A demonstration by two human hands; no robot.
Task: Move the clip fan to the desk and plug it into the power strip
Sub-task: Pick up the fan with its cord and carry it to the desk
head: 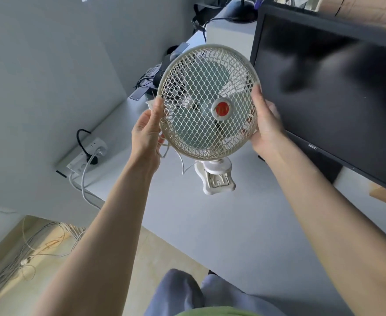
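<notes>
The clip fan (pixel 207 101), off-white with a mesh cage, pale blades and a red centre badge, hangs in the air above the white desk (pixel 221 220). My left hand (pixel 147 131) grips the cage's left rim and my right hand (pixel 266 124) grips its right rim. Its white clip base (pixel 215 176) points down toward the desk. A thin white cord (pixel 183 163) dangles below my left hand; its plug is hidden. The white power strip (pixel 86 156) lies at the desk's left edge by the wall, with a black plug and a white plug in it.
A black monitor (pixel 338 87) stands at the right of the desk. Dark gear and cables (pixel 160 74) crowd the far desk end. White cables (pixel 82 185) drop from the strip to the floor, where loose wires (pixel 27 252) lie. My knee (pixel 180 290) is below.
</notes>
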